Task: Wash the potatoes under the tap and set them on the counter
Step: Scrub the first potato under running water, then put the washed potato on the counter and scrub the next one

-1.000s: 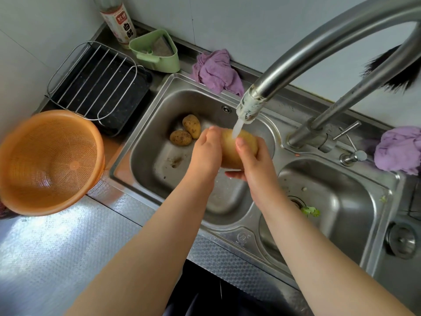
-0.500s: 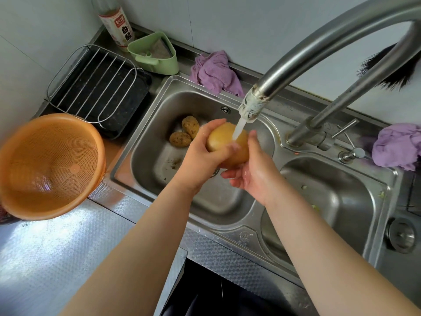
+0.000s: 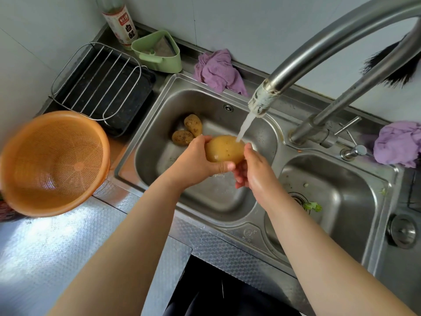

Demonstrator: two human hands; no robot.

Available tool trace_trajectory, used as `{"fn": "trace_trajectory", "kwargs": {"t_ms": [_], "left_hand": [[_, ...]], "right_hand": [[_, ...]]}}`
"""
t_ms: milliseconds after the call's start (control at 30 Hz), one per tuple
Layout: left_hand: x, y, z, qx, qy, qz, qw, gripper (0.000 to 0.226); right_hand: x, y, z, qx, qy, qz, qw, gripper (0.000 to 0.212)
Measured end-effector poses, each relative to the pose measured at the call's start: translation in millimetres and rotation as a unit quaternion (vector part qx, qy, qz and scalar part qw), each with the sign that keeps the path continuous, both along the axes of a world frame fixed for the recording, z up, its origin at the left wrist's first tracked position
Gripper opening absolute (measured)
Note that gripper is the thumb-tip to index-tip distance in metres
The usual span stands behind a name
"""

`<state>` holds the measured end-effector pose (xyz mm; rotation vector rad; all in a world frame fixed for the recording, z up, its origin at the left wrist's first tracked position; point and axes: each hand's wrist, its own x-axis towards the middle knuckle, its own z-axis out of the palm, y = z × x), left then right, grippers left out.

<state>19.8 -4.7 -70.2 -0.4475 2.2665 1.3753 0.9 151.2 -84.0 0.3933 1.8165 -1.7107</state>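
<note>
A large yellow potato (image 3: 224, 148) is held over the left sink basin (image 3: 164, 115), right under the running water from the tap (image 3: 262, 103). My left hand (image 3: 198, 160) grips its left end, with the thumb curled under it. My right hand (image 3: 252, 172) holds its right end from below. Two smaller, dirty brown potatoes (image 3: 188, 132) lie on the basin floor at the back left, behind my left hand.
An orange colander (image 3: 54, 163) sits on the steel counter (image 3: 45, 247) at the left. Behind it stand a black tray with a wire rack (image 3: 102, 85), a green container (image 3: 159, 53) and a bottle (image 3: 120, 21). Purple cloths (image 3: 218, 69) lie behind the sink and at far right. The right basin (image 3: 337, 201) holds green scraps.
Both hands have turned the potato under the stream. My left hand has shifted from on top of it to its left end, and the potato now lies crosswise.
</note>
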Motion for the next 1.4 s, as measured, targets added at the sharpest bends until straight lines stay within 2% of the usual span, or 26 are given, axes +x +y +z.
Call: {"fn": "trace_trajectory", "kwargs": {"t_ms": [100,200,367,533,733,933,1000,1067,1200,1267,1400], "left_hand": [[8.0,-10.1,-3.6,-0.021,0.009,-0.034,0.999,0.109],[22.6,-19.8,-3.9,-0.098,-0.01,-0.048,0.994,0.096],[72.1,-55.4,-11.8,-0.328,-0.031,-0.106,0.938,0.085],[131.3,-88.8,-35.0,-0.408,-0.129,-0.056,0.902,0.1],[163.2,-96.0,-54.7,-0.4,-0.125,-0.018,0.908,0.083],[141.4,-92.2,-50.6,-0.391,-0.169,-0.083,0.901,0.102],[123.6,-86.2,-45.5,-0.395,-0.158,-0.104,0.899,0.106],[93.7,-79.9,-43.1,-0.395,-0.102,-0.103,0.907,0.1],[7.6,-72.7,-71.5,-0.348,0.003,-0.079,0.934,0.063],[-28.3,-73.9,-101.0,-0.326,-0.001,-0.072,0.943,0.055],[-69.6,-86.1,-159.5,-0.313,-0.05,-0.093,0.944,0.069]], "right_hand": [[2.3,-4.2,-1.0,-0.071,-0.038,-0.015,0.997,0.03],[1.7,-10.3,-5.1,-0.067,-0.076,-0.002,0.995,0.025],[3.7,-21.5,-19.8,-0.059,-0.139,-0.033,0.988,0.015],[16.1,-36.4,-31.0,-0.017,-0.154,0.001,0.988,0.017],[22.3,-46.3,-40.3,0.006,-0.164,0.017,0.986,0.013],[16.8,-41.6,-41.2,-0.018,-0.197,-0.031,0.98,0.019],[13.2,-36.3,-42.1,-0.042,-0.212,-0.067,0.974,0.024],[8.7,-30.2,-44.4,-0.053,-0.221,-0.101,0.969,0.028],[-4.4,-22.3,-51.9,-0.028,-0.223,-0.139,0.964,0.028],[-11.2,-19.2,-56.5,-0.011,-0.226,-0.142,0.964,0.022],[-20.1,-10.1,-67.0,0.011,-0.238,-0.14,0.961,0.014]]}}
